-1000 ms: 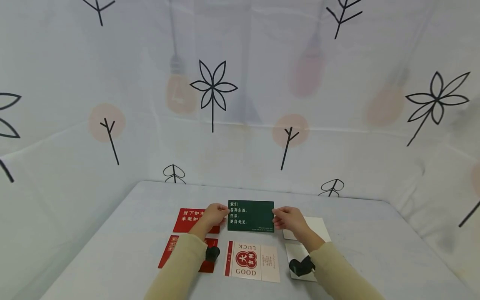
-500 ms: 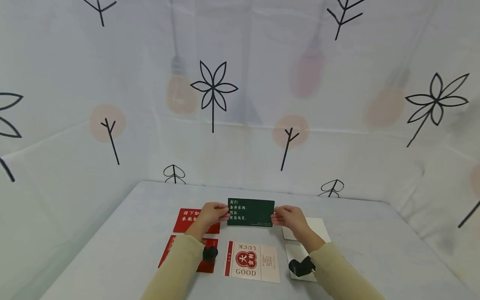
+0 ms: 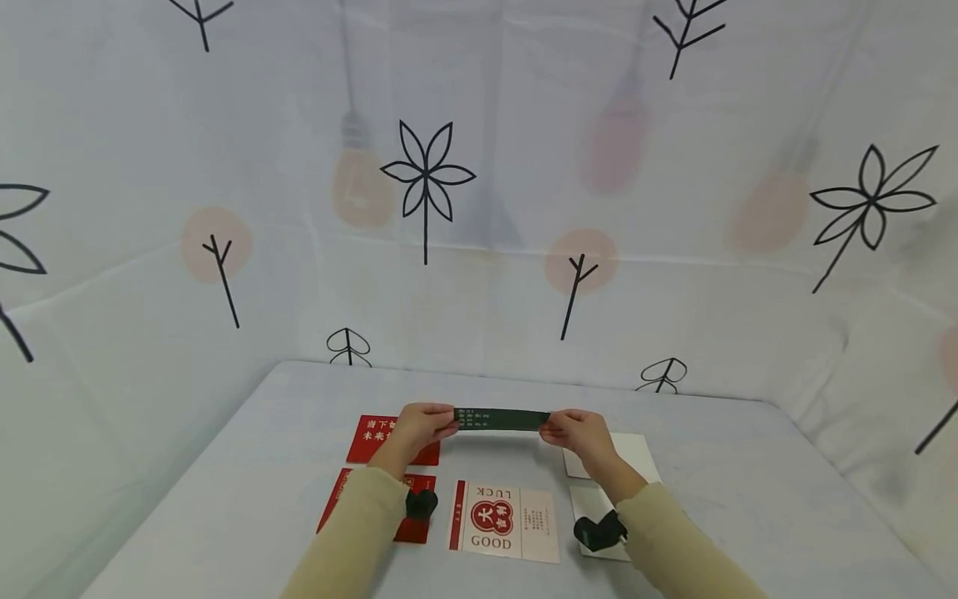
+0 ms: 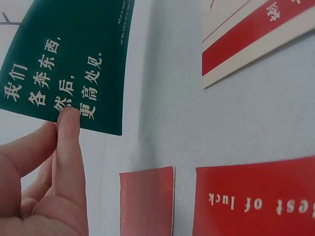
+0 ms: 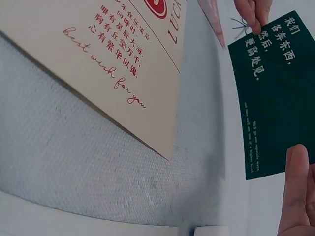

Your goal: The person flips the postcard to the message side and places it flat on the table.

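Observation:
A dark green card (image 3: 501, 419) with white lettering is held above the table between both hands, tilted nearly edge-on in the head view. My left hand (image 3: 422, 433) pinches its left end, with a fingertip over the lettering in the left wrist view. On the opposite end my right hand (image 3: 582, 437) pinches the card, its finger flat against the green face (image 5: 268, 98) in the right wrist view. Below the green card lies a cream card (image 3: 505, 522) printed in red with "GOOD" and "LUCK".
Two red cards lie at the left, a far one (image 3: 372, 438) and a near one (image 3: 416, 530), partly behind the left arm. Two white cards, one far (image 3: 636, 453) and one near (image 3: 587, 503), lie under the right arm. A patterned cloth (image 3: 494, 316) rises behind the table (image 3: 224, 499).
The green card has tipped from facing the head camera to almost edge-on, appearing much narrower. Both hands keep their hold and have barely shifted. The other cards lie where they were.

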`<state>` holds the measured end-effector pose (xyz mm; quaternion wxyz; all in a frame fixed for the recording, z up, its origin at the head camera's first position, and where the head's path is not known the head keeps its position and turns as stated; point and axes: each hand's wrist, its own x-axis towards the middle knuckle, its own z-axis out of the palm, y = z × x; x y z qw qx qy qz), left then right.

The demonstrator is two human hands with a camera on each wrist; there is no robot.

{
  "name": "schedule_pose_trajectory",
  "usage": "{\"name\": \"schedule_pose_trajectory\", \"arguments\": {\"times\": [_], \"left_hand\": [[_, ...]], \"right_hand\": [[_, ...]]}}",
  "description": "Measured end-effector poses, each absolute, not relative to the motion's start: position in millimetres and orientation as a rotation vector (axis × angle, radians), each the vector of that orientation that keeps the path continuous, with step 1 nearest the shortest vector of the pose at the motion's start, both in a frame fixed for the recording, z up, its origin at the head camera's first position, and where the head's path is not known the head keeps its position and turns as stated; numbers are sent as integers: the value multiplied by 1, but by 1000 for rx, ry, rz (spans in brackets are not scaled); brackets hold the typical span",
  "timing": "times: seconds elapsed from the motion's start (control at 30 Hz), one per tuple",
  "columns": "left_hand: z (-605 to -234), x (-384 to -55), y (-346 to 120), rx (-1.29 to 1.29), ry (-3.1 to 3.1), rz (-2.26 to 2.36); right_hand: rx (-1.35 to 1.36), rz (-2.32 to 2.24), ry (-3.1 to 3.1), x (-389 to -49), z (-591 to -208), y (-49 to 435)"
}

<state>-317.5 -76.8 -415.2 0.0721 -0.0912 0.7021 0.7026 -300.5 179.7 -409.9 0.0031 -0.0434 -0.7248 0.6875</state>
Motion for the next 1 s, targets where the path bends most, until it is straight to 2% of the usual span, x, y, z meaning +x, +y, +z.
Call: {"name": "schedule_pose_trajectory", "arguments": {"times": [0.4,0.73,1.0], "left_hand": [[-415,-312,-80,-193,2070,2114],[-414,-313,-76,-337,2129,2110],[-415,-314,-76,-330,2125,2141]], "right_hand": [[-160,2173,-2256,-298,-412,182],[-130,2152,-2243,-296,-414,181],[-158,2088,-2277,-295,-415,179]]}}
